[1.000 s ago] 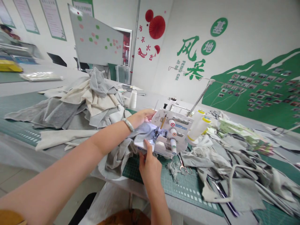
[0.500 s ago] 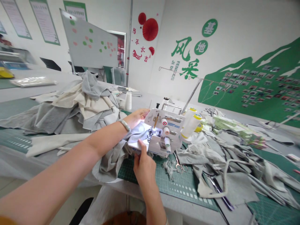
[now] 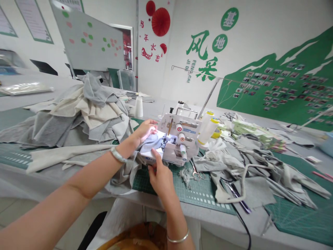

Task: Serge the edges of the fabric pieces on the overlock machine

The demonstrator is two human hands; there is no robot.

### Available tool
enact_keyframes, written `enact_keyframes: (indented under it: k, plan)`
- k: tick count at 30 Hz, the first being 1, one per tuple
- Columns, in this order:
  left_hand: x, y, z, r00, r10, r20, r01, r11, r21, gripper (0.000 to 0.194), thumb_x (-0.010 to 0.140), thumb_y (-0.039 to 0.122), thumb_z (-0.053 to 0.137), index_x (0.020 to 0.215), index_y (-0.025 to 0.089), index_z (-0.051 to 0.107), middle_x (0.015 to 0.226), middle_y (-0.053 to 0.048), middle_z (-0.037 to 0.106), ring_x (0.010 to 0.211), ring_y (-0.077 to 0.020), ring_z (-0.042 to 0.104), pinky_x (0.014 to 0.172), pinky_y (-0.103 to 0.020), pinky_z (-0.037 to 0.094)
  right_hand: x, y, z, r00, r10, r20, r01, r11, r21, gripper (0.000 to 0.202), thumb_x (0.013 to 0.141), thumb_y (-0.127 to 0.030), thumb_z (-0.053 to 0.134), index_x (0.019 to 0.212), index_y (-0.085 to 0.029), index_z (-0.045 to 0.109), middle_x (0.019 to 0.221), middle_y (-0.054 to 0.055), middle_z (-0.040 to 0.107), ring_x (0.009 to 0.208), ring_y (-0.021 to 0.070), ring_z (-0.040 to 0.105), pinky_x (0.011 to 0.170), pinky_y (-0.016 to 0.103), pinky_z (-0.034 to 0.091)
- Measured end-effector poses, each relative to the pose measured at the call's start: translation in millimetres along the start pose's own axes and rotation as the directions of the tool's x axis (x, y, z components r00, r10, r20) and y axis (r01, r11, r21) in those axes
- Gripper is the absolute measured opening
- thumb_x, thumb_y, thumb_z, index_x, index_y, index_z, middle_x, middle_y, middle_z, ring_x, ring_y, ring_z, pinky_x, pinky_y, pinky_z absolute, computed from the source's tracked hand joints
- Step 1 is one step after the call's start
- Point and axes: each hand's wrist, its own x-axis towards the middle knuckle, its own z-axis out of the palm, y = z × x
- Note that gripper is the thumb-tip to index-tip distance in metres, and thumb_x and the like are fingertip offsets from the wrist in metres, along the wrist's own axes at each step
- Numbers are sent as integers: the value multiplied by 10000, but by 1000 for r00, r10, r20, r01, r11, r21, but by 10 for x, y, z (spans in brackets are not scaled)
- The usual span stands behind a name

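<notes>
A white overlock sewing machine point(image 3: 191, 147) stands before me, its lamp lit over the needle area. A piece of grey fabric point(image 3: 152, 141) lies on its bed and reaches the presser foot. My left hand point(image 3: 146, 132) is at the fabric's far left side, fingers stretched towards the machine and partly apart; its underside is hidden. At the front of the bed, my right hand point(image 3: 161, 175) presses the fabric's near edge down with the index finger. Its thumb is tucked lower, by the bed's front edge, and the remaining fingers are curled.
Left of the machine is a heap of grey and cream fabric pieces point(image 3: 101, 107); a white thread cone point(image 3: 138, 107) stands behind it. Scissors point(image 3: 198, 173) and thread scraps point(image 3: 186, 176) lie on the green cutting mat point(image 3: 208, 198). More fabric point(image 3: 260, 163) covers the right side.
The view has shifted slightly, with the machine a little further left and higher. My left hand has drawn back from the machine's side, its wrist lower and further left. My right hand keeps its place at the bed.
</notes>
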Motion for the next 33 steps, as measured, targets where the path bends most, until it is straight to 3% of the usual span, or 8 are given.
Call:
enact_keyframes:
  k: [3, 6, 9, 11, 15, 19, 29, 33]
  plan:
    - [-307, -74, -37, 999, 36, 19, -38, 993, 113, 249, 642, 103, 675, 882, 150, 629, 861, -42, 658, 825, -168, 622, 872, -328, 494, -124, 120, -83, 996, -90, -19, 92, 958, 272, 511, 898, -182, 483, 1401, -260, 449, 869, -4, 728, 672, 130, 663, 679, 217, 480]
    - [-493, -60, -13, 981, 142, 135, -187, 884, 428, 193, 679, 190, 705, 869, 159, 681, 979, -61, 657, 927, -207, 620, 929, -349, 475, -303, 349, -208, 980, 14, -200, 74, 903, 424, 342, 928, -293, 452, 1211, -168, 597, 787, 21, 710, 614, 126, 628, 632, 219, 491]
    - [-569, -27, 30, 961, 222, 168, -277, 716, 640, 124, 775, 228, 642, 868, 165, 693, 1023, -72, 654, 978, -217, 624, 936, -336, 473, -436, 707, -397, 861, 241, -447, -79, 933, 351, 339, 911, -377, 457, 1050, -137, 651, 821, 72, 721, 692, 170, 660, 689, 272, 511]
    - [-583, -23, 50, 960, 237, 148, -273, 680, 680, 94, 804, 221, 616, 835, 163, 683, 986, -69, 668, 943, -206, 635, 907, -312, 484, -445, 963, -537, 807, 289, -514, -261, 957, 129, 366, 890, -396, 434, 1004, -142, 671, 867, 97, 732, 725, 201, 672, 707, 304, 508]
    - [-582, -47, 68, 963, 244, 117, -255, 674, 693, 68, 806, 208, 612, 801, 161, 662, 925, -62, 679, 862, -196, 644, 845, -296, 497, -244, 1326, -720, 849, 287, -443, -338, 940, -39, 312, 823, -327, 479, 919, -158, 723, 884, 104, 747, 788, 228, 680, 761, 310, 483]
    - [-585, -62, 67, 959, 261, 109, -261, 667, 698, 28, 794, 176, 623, 794, 161, 647, 915, -59, 681, 855, -195, 644, 834, -291, 492, 18, 1466, -748, 895, 309, -322, -386, 898, -212, 277, 809, -248, 508, 918, -165, 748, 862, 101, 744, 832, 231, 682, 748, 286, 459]
    - [-654, -78, 60, 953, 296, 69, -259, 672, 694, 61, 774, 114, 603, 751, 160, 636, 941, -63, 691, 897, -197, 639, 857, -291, 477, 116, 1488, -814, 911, 374, -172, -409, 780, -474, 323, 866, -328, 509, 1125, -256, 688, 1101, 93, 698, 1001, 257, 660, 739, 305, 453]
    - [-704, -71, 57, 952, 298, 68, -261, 677, 689, 94, 773, 85, 587, 730, 162, 620, 941, -56, 685, 897, -187, 631, 852, -279, 466, 234, 1459, -794, 893, 425, -149, -438, 740, -510, 222, 758, -290, 575, 880, -213, 744, 1002, 141, 716, 961, 322, 668, 729, 366, 458]
